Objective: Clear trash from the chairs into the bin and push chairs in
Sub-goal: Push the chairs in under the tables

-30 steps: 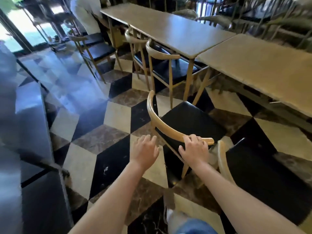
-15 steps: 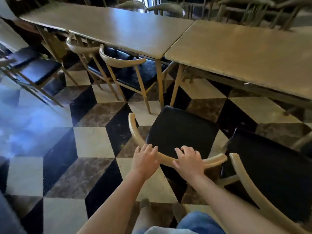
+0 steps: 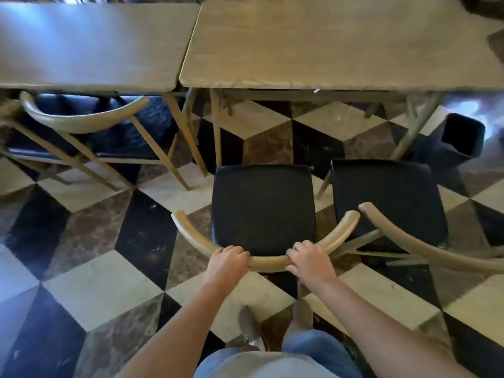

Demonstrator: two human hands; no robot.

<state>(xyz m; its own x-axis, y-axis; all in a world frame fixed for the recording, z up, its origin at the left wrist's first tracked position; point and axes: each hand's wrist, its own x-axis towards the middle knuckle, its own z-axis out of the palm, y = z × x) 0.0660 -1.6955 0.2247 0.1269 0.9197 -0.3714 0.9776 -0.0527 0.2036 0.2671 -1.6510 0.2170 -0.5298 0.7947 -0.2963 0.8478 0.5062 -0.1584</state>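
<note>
A wooden chair with a black seat (image 3: 263, 205) stands in front of me, facing the right-hand wooden table (image 3: 327, 45). My left hand (image 3: 225, 261) grips its curved backrest (image 3: 268, 260) left of centre, and my right hand (image 3: 309, 259) grips the same rail right of centre. The seat is bare and its front edge lies just short of the table's near edge. A second black-seated chair (image 3: 387, 200) stands close on the right, also pulled out. A black bin (image 3: 461, 135) sits on the floor at the far right, beside the table leg.
A left-hand table (image 3: 81, 42) adjoins the right one, with a chair (image 3: 90, 124) tucked under it. The checkered marble floor (image 3: 103, 279) spreads to the left and behind. My legs and a shoe (image 3: 246, 324) are right behind the chair.
The chair I hold has swung round from an angle to face the table squarely and stands closer to it. Both hands have kept their grip on the backrest.
</note>
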